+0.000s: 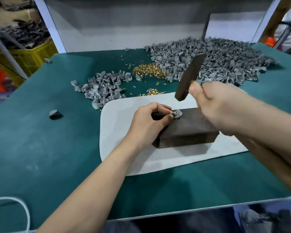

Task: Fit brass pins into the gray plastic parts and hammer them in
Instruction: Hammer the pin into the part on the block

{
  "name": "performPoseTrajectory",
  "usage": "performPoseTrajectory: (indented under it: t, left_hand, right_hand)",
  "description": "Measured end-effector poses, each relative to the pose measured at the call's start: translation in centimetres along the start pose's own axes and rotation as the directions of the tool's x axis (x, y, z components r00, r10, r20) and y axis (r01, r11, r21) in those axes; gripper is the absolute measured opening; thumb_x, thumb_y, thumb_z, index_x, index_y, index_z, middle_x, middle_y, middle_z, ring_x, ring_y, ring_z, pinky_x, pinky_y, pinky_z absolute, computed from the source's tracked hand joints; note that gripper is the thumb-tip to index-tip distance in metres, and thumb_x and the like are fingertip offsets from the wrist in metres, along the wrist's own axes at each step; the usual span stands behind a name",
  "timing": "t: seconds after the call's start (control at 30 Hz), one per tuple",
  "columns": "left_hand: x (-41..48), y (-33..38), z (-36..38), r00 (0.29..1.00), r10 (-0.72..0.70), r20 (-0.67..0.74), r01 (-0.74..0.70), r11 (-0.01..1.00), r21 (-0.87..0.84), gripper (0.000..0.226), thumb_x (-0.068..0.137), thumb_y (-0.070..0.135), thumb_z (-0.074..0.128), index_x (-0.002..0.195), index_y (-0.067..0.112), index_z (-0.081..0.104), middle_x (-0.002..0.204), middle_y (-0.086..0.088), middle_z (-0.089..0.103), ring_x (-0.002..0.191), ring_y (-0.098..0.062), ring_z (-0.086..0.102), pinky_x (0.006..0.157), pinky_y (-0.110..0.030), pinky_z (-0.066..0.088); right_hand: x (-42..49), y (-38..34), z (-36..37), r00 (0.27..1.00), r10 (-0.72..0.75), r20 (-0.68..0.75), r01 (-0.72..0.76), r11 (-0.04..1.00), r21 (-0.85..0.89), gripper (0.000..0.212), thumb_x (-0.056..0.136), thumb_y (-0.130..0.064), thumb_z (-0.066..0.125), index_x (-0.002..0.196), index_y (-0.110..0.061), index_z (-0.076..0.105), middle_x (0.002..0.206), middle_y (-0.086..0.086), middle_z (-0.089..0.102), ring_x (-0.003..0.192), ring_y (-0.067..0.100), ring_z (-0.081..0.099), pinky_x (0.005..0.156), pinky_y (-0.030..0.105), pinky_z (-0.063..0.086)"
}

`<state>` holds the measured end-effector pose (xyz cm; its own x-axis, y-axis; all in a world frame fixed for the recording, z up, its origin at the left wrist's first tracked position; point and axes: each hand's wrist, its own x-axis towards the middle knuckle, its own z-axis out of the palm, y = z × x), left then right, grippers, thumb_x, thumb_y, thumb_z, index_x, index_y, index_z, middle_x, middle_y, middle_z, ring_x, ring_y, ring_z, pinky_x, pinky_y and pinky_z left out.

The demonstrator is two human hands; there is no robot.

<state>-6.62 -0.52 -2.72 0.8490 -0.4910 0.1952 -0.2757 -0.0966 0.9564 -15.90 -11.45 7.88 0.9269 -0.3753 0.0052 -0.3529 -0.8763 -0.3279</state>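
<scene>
1. Part [178, 113], gray, sits on the far-left top corner of the block [188, 130], with a brass pin [174, 112] set in it.
2. Our left hand [148, 121] pinches the part between thumb and forefinger; we see the other fingers curled against the block's side.
3. Our right hand [213, 105] grips the hammer [190, 76], fingers wrapped round the handle and thumb up near the head. The head hangs tilted above the part, clear of it.
4. We see the block resting on a white mat [117, 132] on the green table [40, 140].
5. Beyond the mat lie a small heap [104, 84] of gray parts at left, loose pins [149, 70] in the middle, and a big heap [208, 59] at right.
6. A dark lump [55, 114] lies alone on the table, left of the mat.
</scene>
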Motion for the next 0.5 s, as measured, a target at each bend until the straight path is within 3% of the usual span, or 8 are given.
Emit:
performPoseTrajectory:
  t: [0.1, 0.17, 0.23, 0.3, 0.5]
  left_hand:
    - [-0.2, -0.1, 0.1, 1.0, -0.006, 0.002, 0.006, 0.999, -0.032, 0.016, 0.081, 0.0, 0.07, 0.074, 0.014, 0.066, 0.097, -0.004, 0.07, 0.09, -0.016, 0.066, 0.087, -0.028, 0.051]
    - [-0.3, -0.1, 0.1, 1.0, 0.001, -0.005, -0.001, 0.999, -0.036, 0.018, 0.081, 0.001, 0.07, 0.072, 0.016, 0.066, 0.095, 0.0, 0.07, 0.089, -0.012, 0.065, 0.085, -0.023, 0.05]
    - [-0.2, 0.0, 0.1, 1.0, -0.02, -0.003, 0.019, 0.998, -0.054, 0.019, 0.081, 0.001, 0.069, 0.071, 0.017, 0.065, 0.095, 0.002, 0.069, 0.088, -0.008, 0.064, 0.084, -0.019, 0.048]
    - [-0.2, 0.1, 0.1, 0.999, -0.047, -0.01, 0.046, 0.995, -0.092, 0.016, 0.082, 0.001, 0.069, 0.072, 0.014, 0.066, 0.096, 0.0, 0.07, 0.087, -0.007, 0.064, 0.085, -0.019, 0.049]
    - [-0.5, 0.1, 0.1, 0.999, -0.046, 0.005, 0.046, 0.989, -0.141, 0.012, 0.084, 0.001, 0.067, 0.075, 0.01, 0.068, 0.095, 0.0, 0.07, 0.083, 0.001, 0.063, 0.079, -0.013, 0.048]
  right_hand:
    - [0.3, 0.9, 0.7, 0.996, 0.047, 0.081, -0.05, 0.998, 0.026, 0.045, 0.103, -0.039, 0.024, 0.065, -0.015, 0.034, 0.056, 0.007, 0.042, 0.04, 0.02, 0.04, 0.033, 0.022, 0.027]
    - [0.6, 1.9, 0.5, 0.99, 0.043, 0.132, -0.073, 0.969, 0.237, 0.047, 0.102, -0.042, 0.026, 0.068, -0.011, 0.038, 0.046, 0.008, 0.041, 0.031, 0.019, 0.036, 0.03, 0.017, 0.027]
    - [1.3, 2.7, -0.3, 0.984, 0.039, 0.172, -0.127, 0.832, 0.54, 0.041, 0.102, -0.041, 0.029, 0.074, -0.013, 0.04, 0.037, -0.002, 0.031, 0.026, 0.012, 0.024, 0.03, 0.014, 0.025]
    - [2.3, 3.5, -1.0, 0.972, 0.045, 0.229, -0.197, 0.684, 0.702, 0.038, 0.101, -0.041, 0.031, 0.075, -0.015, 0.04, 0.037, -0.006, 0.028, 0.026, 0.007, 0.019, 0.031, 0.013, 0.025]
    - [5.7, 6.9, 0.0, 0.906, 0.013, 0.424, -0.396, 0.382, 0.835, 0.04, 0.1, -0.044, 0.031, 0.075, -0.014, 0.04, 0.039, -0.006, 0.025, 0.022, 0.003, 0.017, 0.029, 0.01, 0.023]
